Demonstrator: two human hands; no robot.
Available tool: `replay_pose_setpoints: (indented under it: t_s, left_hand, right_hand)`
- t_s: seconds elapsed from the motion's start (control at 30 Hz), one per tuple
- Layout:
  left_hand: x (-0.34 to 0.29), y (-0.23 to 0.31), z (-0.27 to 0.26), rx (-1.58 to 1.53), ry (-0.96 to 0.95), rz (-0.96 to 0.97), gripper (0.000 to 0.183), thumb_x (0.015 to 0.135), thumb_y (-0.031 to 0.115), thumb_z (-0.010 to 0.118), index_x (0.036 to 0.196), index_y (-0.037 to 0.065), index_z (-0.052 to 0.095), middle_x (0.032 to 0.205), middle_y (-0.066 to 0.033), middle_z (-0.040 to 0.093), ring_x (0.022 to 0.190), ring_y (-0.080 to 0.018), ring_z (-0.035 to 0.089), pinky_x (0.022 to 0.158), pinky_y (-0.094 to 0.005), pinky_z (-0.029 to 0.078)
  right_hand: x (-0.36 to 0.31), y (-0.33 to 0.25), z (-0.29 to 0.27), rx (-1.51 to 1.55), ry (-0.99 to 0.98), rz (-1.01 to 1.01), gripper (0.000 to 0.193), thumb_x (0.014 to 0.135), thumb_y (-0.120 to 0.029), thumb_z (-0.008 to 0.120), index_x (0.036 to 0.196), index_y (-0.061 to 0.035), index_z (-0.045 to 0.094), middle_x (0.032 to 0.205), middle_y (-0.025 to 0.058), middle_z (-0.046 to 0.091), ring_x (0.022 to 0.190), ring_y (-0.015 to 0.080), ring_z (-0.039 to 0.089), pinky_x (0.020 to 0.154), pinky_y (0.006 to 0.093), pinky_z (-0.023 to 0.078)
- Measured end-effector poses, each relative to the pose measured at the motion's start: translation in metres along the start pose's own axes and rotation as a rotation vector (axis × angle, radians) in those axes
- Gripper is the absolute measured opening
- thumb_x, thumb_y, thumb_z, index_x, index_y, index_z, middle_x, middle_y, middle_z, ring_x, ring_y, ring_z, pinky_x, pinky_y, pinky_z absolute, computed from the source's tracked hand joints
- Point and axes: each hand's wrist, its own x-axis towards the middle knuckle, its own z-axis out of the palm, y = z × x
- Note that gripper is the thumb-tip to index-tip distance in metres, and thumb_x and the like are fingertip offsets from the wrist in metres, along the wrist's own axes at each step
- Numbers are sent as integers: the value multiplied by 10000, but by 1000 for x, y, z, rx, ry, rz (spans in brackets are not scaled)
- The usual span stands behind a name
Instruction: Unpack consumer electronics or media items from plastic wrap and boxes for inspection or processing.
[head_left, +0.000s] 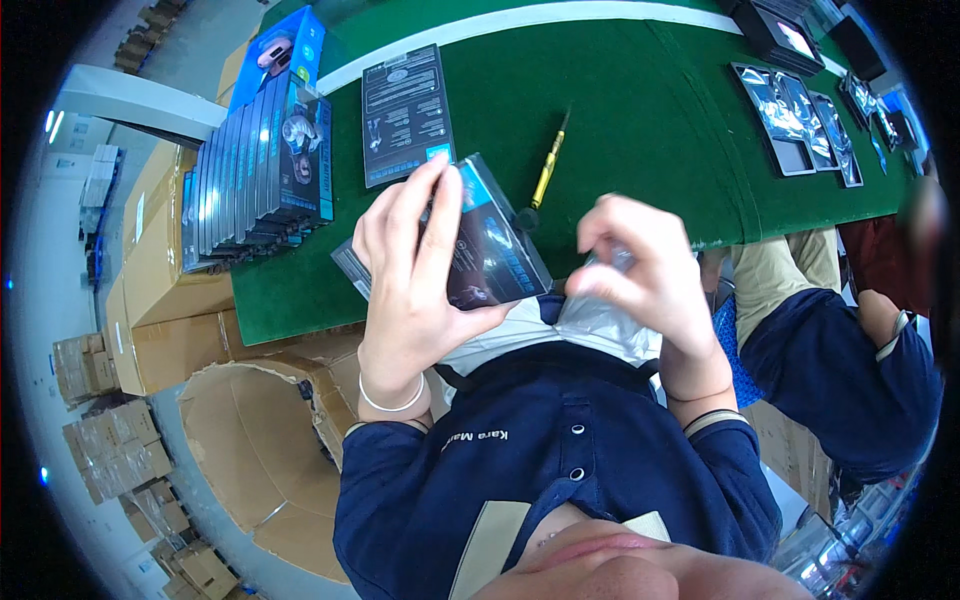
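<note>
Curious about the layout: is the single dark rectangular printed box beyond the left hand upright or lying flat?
Lying flat: the dark rectangular box shows its broad printed face upward on the green tabletop.

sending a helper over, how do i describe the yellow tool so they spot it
At the green table, find the dark box in the left hand. Just beyond it, to the right, lies a slim tool, its thin end pointing away from the person. Its bright yellow body sets it apart from that box and the dark package to its left.
</note>
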Motion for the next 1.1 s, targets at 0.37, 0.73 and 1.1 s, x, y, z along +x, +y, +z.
replay_pose_setpoints:
  t_s: [0.37,0.73,1.1]
  left_hand:
    - [-3,4,12,-62,100,155,933,416,211,824,1292,124,517,1321,-109,459,1112,-320,459,936,-457,302]
    - [-22,13,10,-573,188,55,1069,366,238,868,1341,98,453,1304,-229,465,1145,-378,477,944,-464,355]
    - [-20,12,19,-1024,111,-41,1063,473,214,896,1367,5,360,1382,-210,302,1255,-318,404,1045,-409,350]
  right_hand:
    - [-1,12,30,267,-74,-48,358,878,-303,619,745,-11,459,650,108,458,580,270,499,535,365,394]
    - [-8,-10,21,803,-284,-26,257,907,-152,561,708,-23,463,653,55,494,554,171,477,516,294,380]
    - [-10,-20,25,1069,-217,227,226,894,-108,548,687,-50,477,669,35,547,562,103,507,492,246,381]
